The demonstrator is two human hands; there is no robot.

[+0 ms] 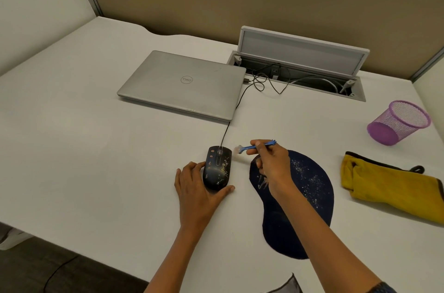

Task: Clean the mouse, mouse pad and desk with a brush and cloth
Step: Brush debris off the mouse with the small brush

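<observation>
A black wired mouse (217, 167) speckled with pale crumbs rests on the white desk (101, 148). My left hand (195, 193) grips it from behind, thumb on the right side and fingers on the left. My right hand (270, 164) pinches a small blue brush (254, 146) held level, its white bristles just right of the mouse's front and blurred. Under my right wrist lies the dark blue mouse pad (307, 196), dusted with crumbs. A folded yellow cloth (386, 187) lies at the right of the pad.
A closed silver laptop (185, 83) sits behind the mouse, whose cable runs into an open cable tray (300, 71) at the back. A purple mesh cup (398, 122) lies tipped on its side at the right. Partition walls bound the desk.
</observation>
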